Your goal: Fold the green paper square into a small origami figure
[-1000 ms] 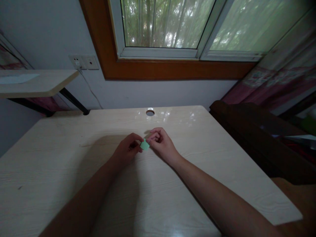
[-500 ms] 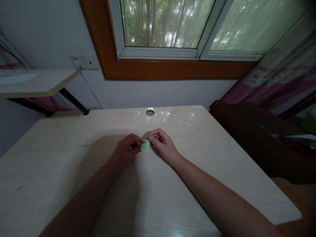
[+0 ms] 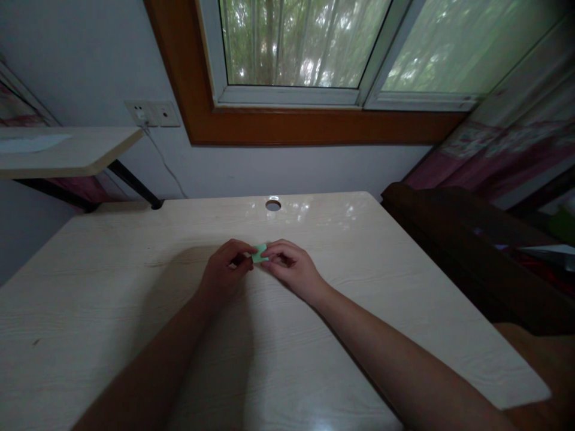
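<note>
A small piece of light green paper is pinched between both hands over the middle of the pale desk. My left hand grips its left side between thumb and fingers. From the other side, my right hand holds the right edge, thumb below and fingertips on top. The paper is tilted, and the fingertips cover part of it. Whether it is folded I cannot tell.
At the desk's back edge is a round cable hole. A raised shelf on black legs stands at the back left, under a wall socket with a plugged-in cord. Dark wooden furniture lies beyond the right edge.
The green paper has turned and shifted slightly left, with less of its face showing. My right hand has moved left, its fingers now across the paper's right edge.
</note>
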The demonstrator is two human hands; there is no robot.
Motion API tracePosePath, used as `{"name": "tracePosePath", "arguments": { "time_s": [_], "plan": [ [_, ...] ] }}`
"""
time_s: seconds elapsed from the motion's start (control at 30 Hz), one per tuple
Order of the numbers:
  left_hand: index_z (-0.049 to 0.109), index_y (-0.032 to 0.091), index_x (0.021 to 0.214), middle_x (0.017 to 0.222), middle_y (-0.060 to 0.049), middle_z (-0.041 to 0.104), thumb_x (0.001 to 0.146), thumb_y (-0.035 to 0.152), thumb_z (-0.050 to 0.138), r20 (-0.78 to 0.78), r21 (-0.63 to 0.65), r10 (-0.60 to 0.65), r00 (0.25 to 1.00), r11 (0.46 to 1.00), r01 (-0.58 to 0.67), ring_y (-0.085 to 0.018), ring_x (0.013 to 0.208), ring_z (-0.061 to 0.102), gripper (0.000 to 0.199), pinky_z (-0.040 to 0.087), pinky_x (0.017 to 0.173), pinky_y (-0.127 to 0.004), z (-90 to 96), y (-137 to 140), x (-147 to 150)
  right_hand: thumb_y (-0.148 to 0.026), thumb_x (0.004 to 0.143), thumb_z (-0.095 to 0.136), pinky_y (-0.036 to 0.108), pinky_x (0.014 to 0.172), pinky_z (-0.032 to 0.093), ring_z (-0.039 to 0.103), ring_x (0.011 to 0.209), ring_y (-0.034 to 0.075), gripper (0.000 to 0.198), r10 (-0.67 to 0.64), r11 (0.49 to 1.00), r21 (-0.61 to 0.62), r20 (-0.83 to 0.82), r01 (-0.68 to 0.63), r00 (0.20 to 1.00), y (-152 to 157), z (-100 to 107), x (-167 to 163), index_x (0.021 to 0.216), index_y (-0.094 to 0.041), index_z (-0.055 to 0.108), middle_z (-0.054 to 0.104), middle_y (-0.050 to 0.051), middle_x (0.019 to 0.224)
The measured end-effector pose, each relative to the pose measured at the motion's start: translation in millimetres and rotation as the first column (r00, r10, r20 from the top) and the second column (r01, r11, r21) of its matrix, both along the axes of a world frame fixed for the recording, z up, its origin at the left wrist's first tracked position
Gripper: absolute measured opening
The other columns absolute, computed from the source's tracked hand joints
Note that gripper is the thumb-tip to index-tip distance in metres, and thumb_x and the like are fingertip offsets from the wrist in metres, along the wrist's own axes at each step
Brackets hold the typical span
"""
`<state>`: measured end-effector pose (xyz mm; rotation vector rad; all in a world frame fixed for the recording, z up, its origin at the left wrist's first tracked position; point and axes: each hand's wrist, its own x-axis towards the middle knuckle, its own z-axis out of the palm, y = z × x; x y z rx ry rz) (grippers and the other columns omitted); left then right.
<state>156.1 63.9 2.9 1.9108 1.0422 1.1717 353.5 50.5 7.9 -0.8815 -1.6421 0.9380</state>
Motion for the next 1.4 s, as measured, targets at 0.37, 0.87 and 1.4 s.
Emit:
{"name": "tracePosePath", "arguments": {
  "time_s": [0.37, 0.87, 1.4],
  "plan": [
    [0.069, 0.021, 0.097, 0.100, -0.005, 0.063, 0.085, 0.019, 0.064, 0.065, -0.010, -0.083, 0.994, 0.996, 0.084, -0.011, 0.073, 0.063, 0.013, 0.053, 0.066, -0.024, 0.7, -0.2, -0.2, -0.032, 0.083, 0.070, 0.033, 0.075, 0.052, 0.063, 0.086, 0.018, 0.012, -0.015, 1.000, 0.007, 0.003, 0.015, 1.000, -0.4, 0.4, -0.1, 0.092, -0.025, 0.072, 0.066, 0.006, 0.096],
    [0.066, 0.017, 0.088, 0.073, -0.001, 0.067, 0.085, 0.033, 0.064, 0.184, -0.258, -0.007, 0.983, 0.965, 0.056, -0.013, 0.069, 0.063, 0.016, 0.050, 0.068, -0.025, 6.3, -1.6, 2.5, -0.026, 0.086, 0.067, 0.035, 0.077, 0.052, 0.063, 0.087, 0.019, 0.007, -0.054, 0.990, 0.137, 0.094, 0.041, 0.994, -1.9, 2.0, 2.8, 0.090, -0.026, 0.073, 0.067, 0.006, 0.094],
    [0.067, 0.017, 0.094, 0.081, -0.004, 0.069, 0.085, 0.027, 0.064, 0.126, -0.163, -0.099, 0.987, 0.979, 0.119, -0.015, 0.075, 0.064, 0.014, 0.052, 0.071, -0.026, 4.2, -4.9, 0.7, -0.030, 0.085, 0.069, 0.030, 0.073, 0.050, 0.061, 0.086, 0.017, 0.008, -0.038, 0.991, 0.130, 0.057, 0.031, 0.998, 1.3, 0.4, 2.0, 0.087, -0.023, 0.072, 0.063, 0.006, 0.091]
  ]
}}
